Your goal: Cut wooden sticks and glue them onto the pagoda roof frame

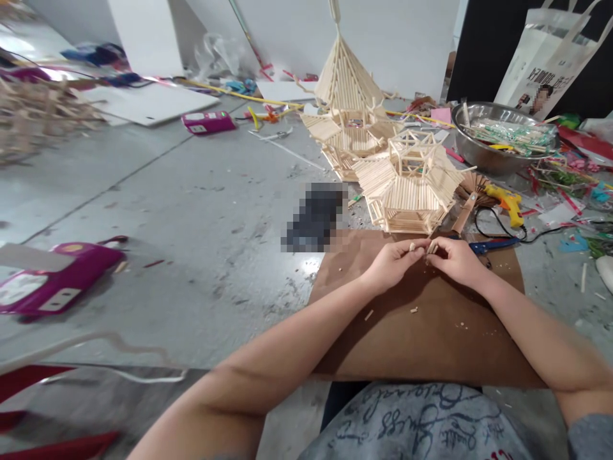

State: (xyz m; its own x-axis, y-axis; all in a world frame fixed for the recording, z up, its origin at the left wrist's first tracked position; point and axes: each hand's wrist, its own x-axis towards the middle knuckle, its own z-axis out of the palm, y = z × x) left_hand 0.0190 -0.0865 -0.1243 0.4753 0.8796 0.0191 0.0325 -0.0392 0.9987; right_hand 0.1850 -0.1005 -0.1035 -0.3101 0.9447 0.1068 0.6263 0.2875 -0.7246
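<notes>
Both my hands meet over a brown paper sheet (407,345), close to its far edge. Between thumb and fingers my left hand (395,265) pinches a short wooden stick piece (412,246). My right hand (454,257), closed as well, grips a few short wooden stick pieces (432,246) right beside it. Just beyond my fingers stands a pavilion model made of wooden sticks (407,188), with an open frame on top. Behind it rises a taller stick model with a pointed roof (347,83). Cut stick bits (414,310) lie on the paper.
To the right are a yellow glue gun (510,203), blue-handled pliers (493,245) and a metal bowl (505,156) of wrapped sticks. A dark pixelated object (313,217) lies left of the models. Purple devices (62,278) sit on the grey floor.
</notes>
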